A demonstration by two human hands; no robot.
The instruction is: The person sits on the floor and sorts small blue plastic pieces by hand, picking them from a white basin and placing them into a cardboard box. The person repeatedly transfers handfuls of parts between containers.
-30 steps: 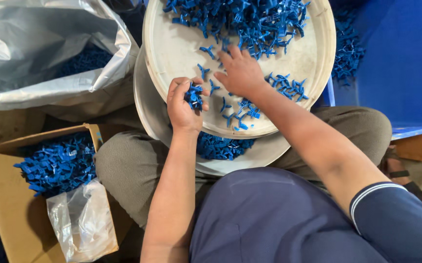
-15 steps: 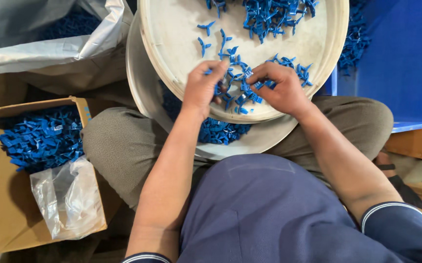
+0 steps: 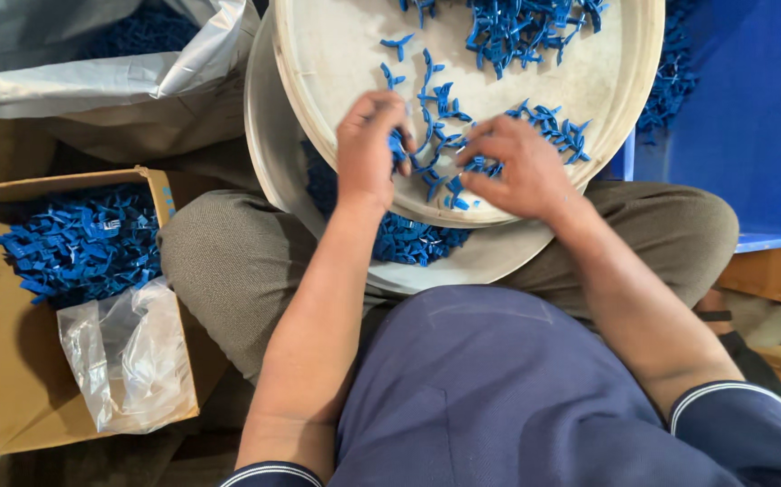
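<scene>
Near left: cardboard box [image 3: 12,379] with blue pieces and clear bag [image 3: 129,356]. On lap — round tray [image 3: 318,54]. Left hand [image 3: 368,149] grip pinching small blue clips [image 3: 397,144]; right hand [image 3: 516,167] fingers curled, pinching loose blue clips [image 3: 485,167]. Far right: blue bin [image 3: 760,117].

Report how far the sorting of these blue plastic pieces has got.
Done: a cardboard box on the left already holds a heap of blue pieces. In hand: the left hand pinches a few pieces, the right hand picks at loose ones on the round tray. Left: a pile at the tray's far edge.
</scene>
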